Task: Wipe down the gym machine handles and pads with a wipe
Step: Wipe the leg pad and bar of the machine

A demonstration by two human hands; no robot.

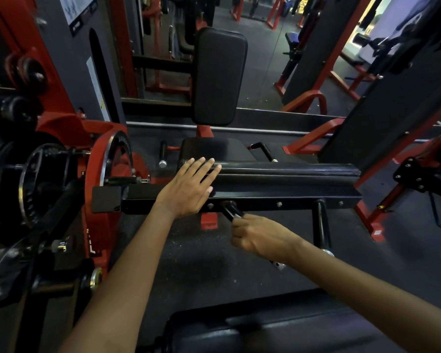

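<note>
The left hand (189,186) lies flat, palm down and fingers straight and close together, on the left end of the long black pad (285,171), its fingertips reaching over the pad's top edge. The right hand (259,235) is curled in a fist round a black handle (231,210) that juts toward the camera from the black crossbar (278,200) just below the pad; only the handle's upper part and its metal end cap past the wrist show. Whether a wipe sits inside the fist cannot be told, and none shows under the left palm.

A second handle (321,225) sticks out of the crossbar to the right of the gripped one, untouched. Beyond the pad lies the black seat (209,149), with a short grip (162,155) at its left side and a bent lever (262,149) at its right. The upright back pad (219,75) stands behind the seat on a red post. Left of the pad, a red cam wheel (105,159) and black weight plates (23,184) hang on the red frame. Near the camera, below both forearms, another black pad (278,329) fills the bottom edge. Dark rubber floor (189,271) lies between it and the crossbar.
</note>
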